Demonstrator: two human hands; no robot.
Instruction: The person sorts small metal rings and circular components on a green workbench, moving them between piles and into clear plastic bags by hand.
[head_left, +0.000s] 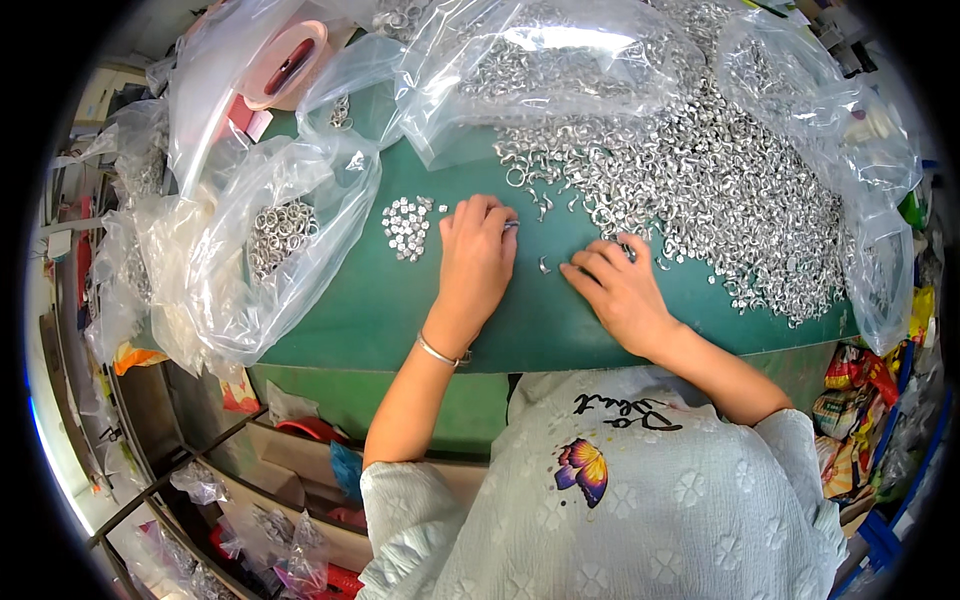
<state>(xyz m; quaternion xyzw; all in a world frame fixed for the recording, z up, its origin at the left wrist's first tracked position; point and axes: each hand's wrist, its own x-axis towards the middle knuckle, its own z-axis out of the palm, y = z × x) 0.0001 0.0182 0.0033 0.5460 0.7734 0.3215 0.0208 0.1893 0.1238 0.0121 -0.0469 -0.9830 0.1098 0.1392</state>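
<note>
My left hand (474, 256) has its fingers closed on a small silver metal piece (512, 224), which shows at the fingertips. Just left of it lies a small heap of flower-like silver pieces (405, 230). My right hand (625, 298) rests palm down by the near edge of a big pile of curved silver metal pieces (690, 190). Its fingers are bent and spread apart, and nothing plainly shows in them. One loose curved piece (544, 265) sits on the green tabletop (360, 310) between the hands.
Clear plastic bags (560, 60) cover the pile's far side. At left, an open plastic bag (330, 190) holds silver rings (282, 235). A pink container (285, 65) stands at the far left. Below the table are shelves with bags (290, 540); colourful packets (850, 410) are at the right.
</note>
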